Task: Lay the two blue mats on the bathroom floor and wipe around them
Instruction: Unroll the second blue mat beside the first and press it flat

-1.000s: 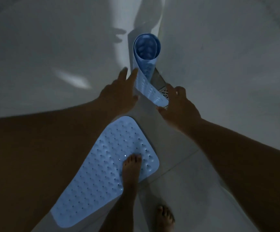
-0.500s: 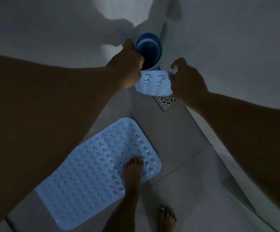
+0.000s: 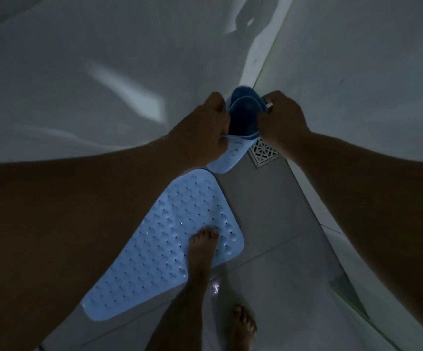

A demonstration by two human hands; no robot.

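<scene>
first mat (image 3: 164, 252) lies flat on the floor (image 3: 263, 214), bumps up, running from the near-left toward the far wall corner; its far rounded end stops just short of the second mat. one bare foot (image 3: 202, 249) stands on its right edge, a placement that would pin it against sliding, in my judgement. the other foot (image 3: 243, 323) is on bare tile nearer the camera

second mat (image 3: 230, 158) is not yet laid. most of it is rolled into a loose tube standing in the far corner where two walls meet; only a short free end hangs out toward the first mat, its tip at or just above the floor, contact not clear in the dim light

left hand (image 3: 205, 130) grips the left side of the roll, fingers curled closed on the mat edge, thumb side toward the tube. right hand (image 3: 281, 122) holds the right side, fingers wrapped around the roll's rim. holding both sides keeps the sheet square as it unrolls, so it comes down straight rather than skewed

drain (image 3: 264, 153) is set in the floor at the foot of the right wall, just right of the free end and partly under the right hand. judgement: the second mat must land clear of it or beside it, else water flow is blocked

stage: one mat down, one in hand, wiping not begun; no cloth in view. risk: the rolled sheet may spring back and curl at the ends; pressing down will be needed
</scene>
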